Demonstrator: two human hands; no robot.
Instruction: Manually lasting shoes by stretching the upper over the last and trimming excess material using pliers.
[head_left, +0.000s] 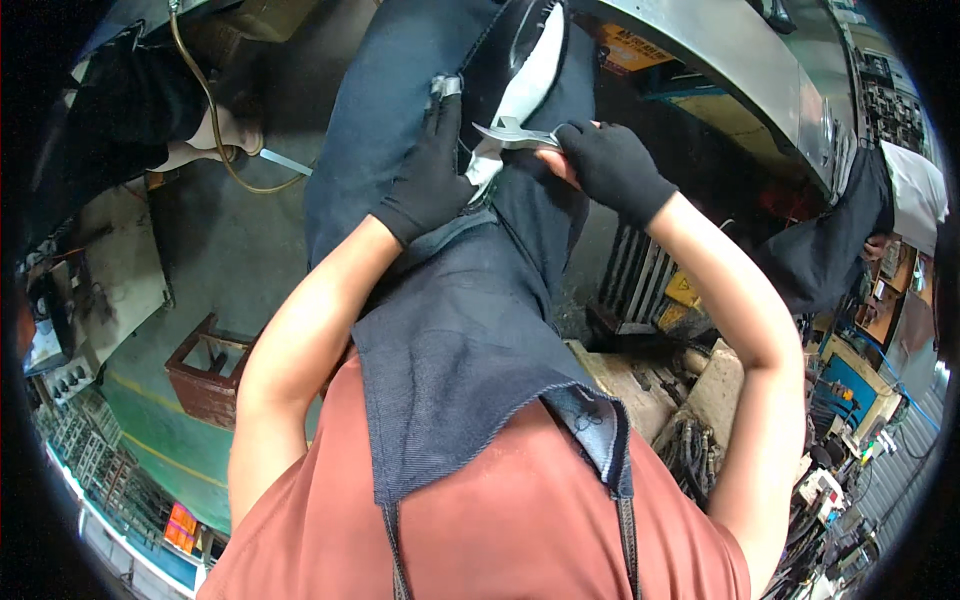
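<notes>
Across my lap lies a long black and white shoe, its white underside turned up and its toe end away from me. My gloved right hand grips a silver metal hand tool with a curved, pointed head. That head rests on or just over the shoe's narrow near end; contact is unclear. On the left, my gloved left hand lies along my thigh with its fingers stretched out and silver tape round the fingertips. Its thumb is against the shoe's near end. A dark denim apron covers my lap.
A metal bench edge runs along the far right. A brown wooden stool stands at my left, and a dark metal rack at my right. Other people's legs show on both sides. A hose hangs at the far left.
</notes>
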